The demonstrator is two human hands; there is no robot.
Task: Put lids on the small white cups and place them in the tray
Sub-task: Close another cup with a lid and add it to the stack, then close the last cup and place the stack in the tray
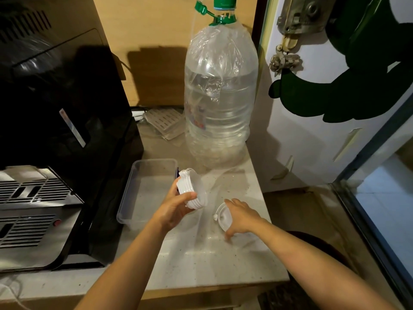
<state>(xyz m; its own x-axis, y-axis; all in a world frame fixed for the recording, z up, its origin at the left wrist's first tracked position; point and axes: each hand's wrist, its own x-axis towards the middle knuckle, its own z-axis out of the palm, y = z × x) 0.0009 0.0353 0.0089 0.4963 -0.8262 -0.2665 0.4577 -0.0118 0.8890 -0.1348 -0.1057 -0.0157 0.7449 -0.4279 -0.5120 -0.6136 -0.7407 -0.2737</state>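
Note:
My left hand grips a stack of several small white cups, tilted on its side, just right of the clear plastic tray. The tray lies on the counter with nothing visible inside it. My right hand presses down on a white lid with a small tab that sits on the counter, fingers spread over its rim. I cannot tell whether a cup is under that lid.
A large clear water bottle with a green cap stands behind the hands. A black appliance fills the left side. A thin plastic sheet covers the counter. A white wall with a green decal is on the right.

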